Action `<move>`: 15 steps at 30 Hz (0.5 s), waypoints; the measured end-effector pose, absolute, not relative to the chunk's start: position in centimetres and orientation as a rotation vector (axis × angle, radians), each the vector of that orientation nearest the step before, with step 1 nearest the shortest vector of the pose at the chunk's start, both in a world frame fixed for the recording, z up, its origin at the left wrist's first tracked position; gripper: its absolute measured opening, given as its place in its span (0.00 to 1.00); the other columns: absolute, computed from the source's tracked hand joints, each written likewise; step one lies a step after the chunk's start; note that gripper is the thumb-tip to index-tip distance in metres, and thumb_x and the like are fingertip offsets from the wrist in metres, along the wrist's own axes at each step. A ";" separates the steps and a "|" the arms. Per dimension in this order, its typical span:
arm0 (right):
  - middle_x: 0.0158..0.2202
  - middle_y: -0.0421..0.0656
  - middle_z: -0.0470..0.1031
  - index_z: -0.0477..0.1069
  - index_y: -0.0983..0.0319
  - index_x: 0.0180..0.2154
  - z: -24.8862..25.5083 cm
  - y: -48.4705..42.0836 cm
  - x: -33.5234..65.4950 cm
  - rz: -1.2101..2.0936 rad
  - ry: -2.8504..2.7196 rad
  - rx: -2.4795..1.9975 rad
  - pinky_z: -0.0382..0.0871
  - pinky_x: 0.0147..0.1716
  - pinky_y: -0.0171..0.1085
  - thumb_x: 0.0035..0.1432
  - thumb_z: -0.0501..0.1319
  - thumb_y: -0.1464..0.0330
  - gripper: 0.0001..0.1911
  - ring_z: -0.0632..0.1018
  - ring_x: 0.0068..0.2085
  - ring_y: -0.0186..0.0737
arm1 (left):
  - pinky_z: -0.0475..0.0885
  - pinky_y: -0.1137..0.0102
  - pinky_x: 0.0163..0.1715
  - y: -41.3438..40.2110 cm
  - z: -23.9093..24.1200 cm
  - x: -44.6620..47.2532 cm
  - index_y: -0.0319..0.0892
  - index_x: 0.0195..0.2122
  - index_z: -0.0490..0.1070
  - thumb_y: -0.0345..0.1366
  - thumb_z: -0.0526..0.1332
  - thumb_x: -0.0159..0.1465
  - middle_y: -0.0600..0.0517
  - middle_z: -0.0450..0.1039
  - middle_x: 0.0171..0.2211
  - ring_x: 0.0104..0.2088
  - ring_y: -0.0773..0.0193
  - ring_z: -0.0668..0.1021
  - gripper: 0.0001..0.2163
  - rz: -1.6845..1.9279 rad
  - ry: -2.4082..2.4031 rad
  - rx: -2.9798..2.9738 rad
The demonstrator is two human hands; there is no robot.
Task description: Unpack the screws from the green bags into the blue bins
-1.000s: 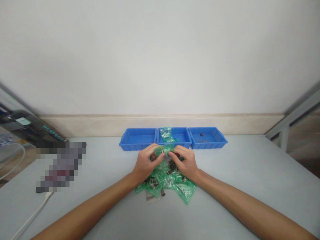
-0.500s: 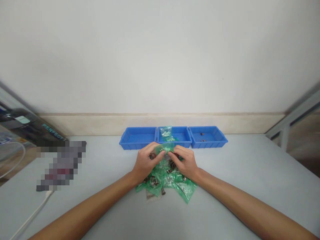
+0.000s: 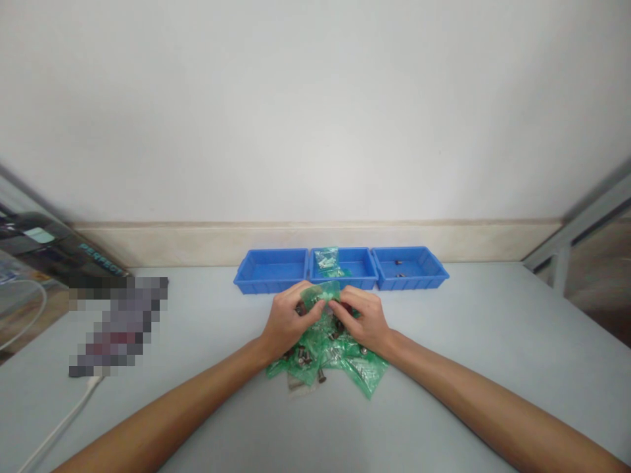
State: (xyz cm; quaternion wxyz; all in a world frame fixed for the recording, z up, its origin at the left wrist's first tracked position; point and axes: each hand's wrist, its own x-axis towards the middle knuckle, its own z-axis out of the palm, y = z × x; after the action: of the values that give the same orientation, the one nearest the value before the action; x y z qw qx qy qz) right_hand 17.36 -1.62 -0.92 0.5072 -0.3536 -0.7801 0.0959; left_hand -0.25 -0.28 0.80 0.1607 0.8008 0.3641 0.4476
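Between my two hands is a small green plastic bag (image 3: pixel 323 291), gripped near its edge. My left hand (image 3: pixel 290 318) pinches the bag's left side with thumb and fingers. From the right, my right hand (image 3: pixel 363 318) pinches the same bag, the two thumbs close together. Beneath them lies a pile of green plastic bags (image 3: pixel 365 373) with small metal hardware inside. One loose screw (image 3: pixel 322 376) lies at the pile's front edge, by a clear bag (image 3: pixel 300 386). Part of the pile is hidden under my hands.
Three blue trays stand in a row behind my hands: a left tray (image 3: pixel 273 287), a middle tray (image 3: pixel 362 266) holding green bags (image 3: pixel 326 261), and a right tray (image 3: pixel 419 282) with a few small dark parts. At left are a pixelated object (image 3: pixel 121 328) and a white cable (image 3: pixel 64 420).
The held bag has tilted slightly to the left between my fingers. Both hands keep their pinch in nearly the same place, and the pile looks unchanged.
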 end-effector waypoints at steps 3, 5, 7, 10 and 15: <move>0.20 0.38 0.62 0.62 0.60 0.21 -0.9 -1.6 17.4 0.243 -1.895 -0.856 0.57 0.24 0.34 0.64 0.55 0.69 0.17 0.64 0.23 0.33 | 0.65 0.74 0.27 -0.3 0.9 -0.2 0.40 0.25 0.67 0.34 0.57 0.62 0.55 0.67 0.22 0.24 0.67 0.70 0.09 1.297 1.043 2.300; 0.21 0.38 0.62 0.61 0.60 0.21 -0.9 -1.5 17.4 0.251 -1.893 -0.860 0.57 0.24 0.34 0.64 0.56 0.69 0.17 0.64 0.24 0.33 | 0.64 0.74 0.26 -0.3 1.0 -0.2 0.40 0.24 0.67 0.34 0.57 0.63 0.56 0.66 0.22 0.24 0.68 0.70 0.10 1.294 1.045 2.299; 0.21 0.37 0.61 0.60 0.60 0.22 -0.9 -1.5 17.4 0.247 -1.867 -0.863 0.57 0.25 0.34 0.63 0.56 0.70 0.17 0.64 0.24 0.33 | 0.65 0.74 0.27 -0.3 0.9 -0.2 0.40 0.25 0.68 0.35 0.58 0.64 0.55 0.68 0.22 0.24 0.68 0.70 0.10 1.295 1.050 2.285; 0.21 0.37 0.60 0.60 0.60 0.22 -0.7 -1.6 17.4 0.242 -1.812 -0.884 0.57 0.25 0.34 0.63 0.57 0.69 0.16 0.64 0.24 0.33 | 0.66 0.75 0.28 -0.2 0.7 -0.3 0.40 0.29 0.71 0.36 0.59 0.64 0.54 0.71 0.25 0.25 0.68 0.71 0.08 1.296 1.061 2.240; 0.21 0.38 0.63 0.62 0.60 0.23 -0.8 -1.7 17.4 0.218 -1.814 -0.889 0.59 0.25 0.34 0.65 0.56 0.68 0.16 0.65 0.24 0.34 | 0.68 0.74 0.29 -0.1 0.6 -0.3 0.40 0.33 0.72 0.38 0.61 0.63 0.52 0.73 0.31 0.28 0.67 0.74 0.07 1.240 1.016 2.228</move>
State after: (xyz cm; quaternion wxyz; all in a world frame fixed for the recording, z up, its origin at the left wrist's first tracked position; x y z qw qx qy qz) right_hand 17.35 -1.69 -0.78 0.5270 -0.3719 -0.7587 0.0910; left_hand -0.34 -0.10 0.62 0.1971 0.7956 0.3630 0.4431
